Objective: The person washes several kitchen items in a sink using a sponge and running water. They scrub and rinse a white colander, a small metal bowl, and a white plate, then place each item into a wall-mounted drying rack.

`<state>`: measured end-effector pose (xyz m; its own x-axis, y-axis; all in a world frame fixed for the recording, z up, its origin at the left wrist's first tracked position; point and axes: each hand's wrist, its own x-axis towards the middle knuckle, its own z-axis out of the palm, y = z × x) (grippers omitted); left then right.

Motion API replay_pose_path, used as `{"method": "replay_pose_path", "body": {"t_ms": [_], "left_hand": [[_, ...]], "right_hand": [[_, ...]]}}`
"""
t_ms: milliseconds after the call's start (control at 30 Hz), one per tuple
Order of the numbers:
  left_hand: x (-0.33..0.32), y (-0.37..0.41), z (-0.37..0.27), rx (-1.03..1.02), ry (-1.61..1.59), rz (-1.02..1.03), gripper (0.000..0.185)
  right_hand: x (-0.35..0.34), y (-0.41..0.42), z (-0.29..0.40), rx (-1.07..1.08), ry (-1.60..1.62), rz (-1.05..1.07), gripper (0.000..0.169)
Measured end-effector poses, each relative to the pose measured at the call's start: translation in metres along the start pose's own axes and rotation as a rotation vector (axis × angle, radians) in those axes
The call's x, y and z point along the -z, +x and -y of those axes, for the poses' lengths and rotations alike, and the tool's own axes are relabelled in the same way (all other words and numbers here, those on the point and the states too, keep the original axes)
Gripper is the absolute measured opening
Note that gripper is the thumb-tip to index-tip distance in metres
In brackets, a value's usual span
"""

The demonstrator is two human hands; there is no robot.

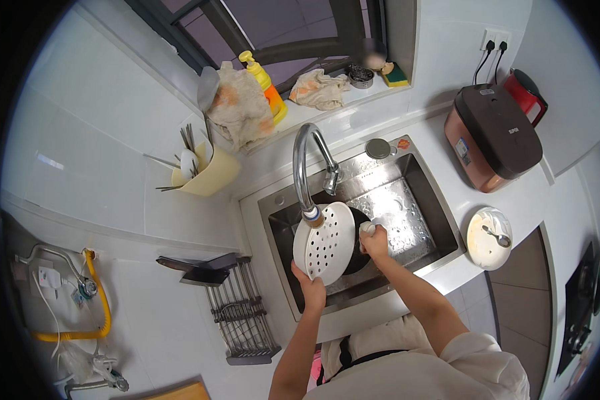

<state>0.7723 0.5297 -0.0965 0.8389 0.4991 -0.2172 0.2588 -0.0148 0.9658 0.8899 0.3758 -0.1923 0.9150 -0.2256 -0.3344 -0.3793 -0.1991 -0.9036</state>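
In the sink, my left hand grips the lower rim of a white perforated steamer tray. The tray is tilted under the faucet, whose spout end overlaps its upper left edge. To its right, my right hand is closed around a small whitish object; its kind cannot be made out. A round black pan or bowl lies below both hands, partly covered by the tray. Water drops cover the steel basin floor.
Left of the sink are a metal drying rack, a dark-bladed knife and a cream utensil holder. A yellow soap bottle and cloths line the sill. At right stand a rice cooker and a bowl with a spoon.
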Motion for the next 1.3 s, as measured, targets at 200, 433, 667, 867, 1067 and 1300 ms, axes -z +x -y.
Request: {"method": "replay_pose_path", "body": {"t_ms": [200,433,667,867,1067,1300], "left_hand": [[-0.005,-0.008,0.012,-0.077,0.026,-0.001,0.076],[0.000,-0.023,0.004,0.124,-0.154,0.023,0.077],[0.003,-0.027,0.008,0.072,-0.120,0.002,0.075],[0.003,-0.029,0.009,0.032,-0.082,0.018,0.075],[0.012,-0.016,0.023,0.132,-0.158,-0.066,0.076],[-0.011,-0.030,0.009,0.423,-0.462,0.178,0.078]], "right_hand": [[-0.012,-0.002,-0.018,-0.096,0.171,-0.002,0.039],[-0.016,0.000,-0.029,0.130,0.059,0.009,0.035],[-0.019,0.005,-0.045,0.178,0.184,0.145,0.031],[-0.016,-0.008,-0.028,0.194,0.120,0.070,0.031],[-0.007,-0.014,0.010,-0.151,0.426,0.025,0.021],[-0.066,-0.022,0.044,0.392,0.189,-0.224,0.018]]}}
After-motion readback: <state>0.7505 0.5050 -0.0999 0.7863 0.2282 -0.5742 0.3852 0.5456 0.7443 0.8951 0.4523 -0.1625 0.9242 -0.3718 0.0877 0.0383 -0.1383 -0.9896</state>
